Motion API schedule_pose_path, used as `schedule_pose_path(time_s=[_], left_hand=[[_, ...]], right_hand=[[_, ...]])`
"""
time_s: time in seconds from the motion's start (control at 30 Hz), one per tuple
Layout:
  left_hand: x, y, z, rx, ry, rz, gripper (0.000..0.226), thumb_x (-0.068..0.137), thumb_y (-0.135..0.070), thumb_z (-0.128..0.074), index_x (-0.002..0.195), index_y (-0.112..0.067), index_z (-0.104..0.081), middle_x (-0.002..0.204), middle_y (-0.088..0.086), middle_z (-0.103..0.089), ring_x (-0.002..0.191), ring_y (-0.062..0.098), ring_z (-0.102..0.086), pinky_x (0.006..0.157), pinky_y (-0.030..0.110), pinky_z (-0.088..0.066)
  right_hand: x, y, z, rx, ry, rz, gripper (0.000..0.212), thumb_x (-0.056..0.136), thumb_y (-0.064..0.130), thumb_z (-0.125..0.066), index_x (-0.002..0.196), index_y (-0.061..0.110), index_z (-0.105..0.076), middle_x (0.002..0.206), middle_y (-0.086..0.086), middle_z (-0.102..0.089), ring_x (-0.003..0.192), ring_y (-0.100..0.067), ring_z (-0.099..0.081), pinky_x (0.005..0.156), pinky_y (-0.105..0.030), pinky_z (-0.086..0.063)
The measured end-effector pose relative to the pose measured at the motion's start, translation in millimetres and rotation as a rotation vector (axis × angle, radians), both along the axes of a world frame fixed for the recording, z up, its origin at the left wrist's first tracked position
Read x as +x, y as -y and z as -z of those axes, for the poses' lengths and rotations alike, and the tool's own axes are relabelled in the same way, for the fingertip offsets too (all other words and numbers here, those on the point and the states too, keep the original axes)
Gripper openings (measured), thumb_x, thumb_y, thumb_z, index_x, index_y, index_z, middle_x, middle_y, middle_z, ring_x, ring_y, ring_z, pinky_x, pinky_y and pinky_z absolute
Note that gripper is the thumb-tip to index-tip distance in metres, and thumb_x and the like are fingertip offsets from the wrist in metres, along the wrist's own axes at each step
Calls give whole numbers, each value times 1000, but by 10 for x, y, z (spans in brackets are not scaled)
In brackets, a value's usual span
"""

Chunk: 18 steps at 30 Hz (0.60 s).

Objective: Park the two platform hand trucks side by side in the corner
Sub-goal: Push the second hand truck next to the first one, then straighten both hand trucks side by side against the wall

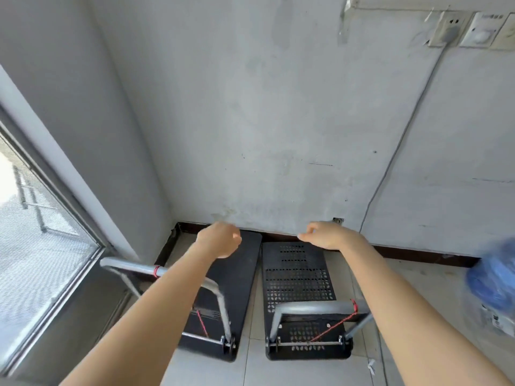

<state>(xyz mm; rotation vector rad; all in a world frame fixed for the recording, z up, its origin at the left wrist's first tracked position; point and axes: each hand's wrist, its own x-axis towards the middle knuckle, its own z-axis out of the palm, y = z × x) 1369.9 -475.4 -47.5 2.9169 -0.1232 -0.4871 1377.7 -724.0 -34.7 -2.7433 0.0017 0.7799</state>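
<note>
Both forearms reach forward above the trucks: left hand point(220, 239) loosely curled, right hand point(324, 235) with fingers half-bent — neither holding anything. Left platform truck point(239, 274) and perforated right platform truck point(298, 277) sit side by side, far ends at the baseboard point(418, 253) in the corner.

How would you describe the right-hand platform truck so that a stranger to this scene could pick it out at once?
Start at the corner where the window wall meets the scuffed back wall; two black platform trucks stand side by side against the dark skirting. Take the right-hand truck, the one farther from the window. Its deck is perforated with rows of holes, while the left-hand truck has a plain, solid deck.
</note>
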Motion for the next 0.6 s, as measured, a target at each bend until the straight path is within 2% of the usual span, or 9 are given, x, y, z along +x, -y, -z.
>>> schedule_pose_path(time_s=[0.1,0.23,0.3,0.4,0.53,0.6], left_hand=[[200,-609,-337,10,42,-13,29,95,-25,-40,108,-26,-66,121,3,-61,108,27,-57,91,36,-49],[337,-1269,-512,-3,98,-10,31,94,-29,-40,111,-31,-66,123,0,-60,109,25,-57,93,37,-49],[365,-1552,-519,-15,114,20,31,95,-29,-40,113,-31,-65,124,0,-60,109,25,-57,91,36,-48],[366,-1960,-420,-20,87,50,32,96,-27,-39,116,-30,-63,123,1,-60,108,26,-57,86,35,-46],[368,-2436,-108,-8,31,67,32,98,-29,-39,123,-29,-60,126,2,-59,112,28,-56,87,36,-46],[336,-2622,160,-32,-14,68,32,96,-28,-39,117,-28,-62,122,3,-61,110,28,-57,88,37,-48]], right_hand=[[233,-745,-302,27,87,-17,42,91,49,-43,113,14,-54,125,-5,-52,112,-24,-49,92,-37,-40],[356,-1684,-488,20,124,-23,30,92,48,-44,101,20,-50,130,-6,-51,104,-22,-45,87,-36,-38],[390,-2107,-499,15,113,-5,38,92,47,-44,114,18,-52,135,-6,-49,113,-23,-46,93,-37,-38],[390,-2700,-419,-24,63,-4,51,92,48,-42,130,14,-47,142,-6,-44,127,-26,-42,97,-37,-36],[282,-3292,-116,51,36,12,41,93,44,-44,120,15,-54,132,-8,-52,120,-26,-47,91,-34,-37],[179,-3494,195,32,29,13,39,93,45,-41,118,18,-55,131,-9,-52,121,-29,-45,97,-40,-39]])
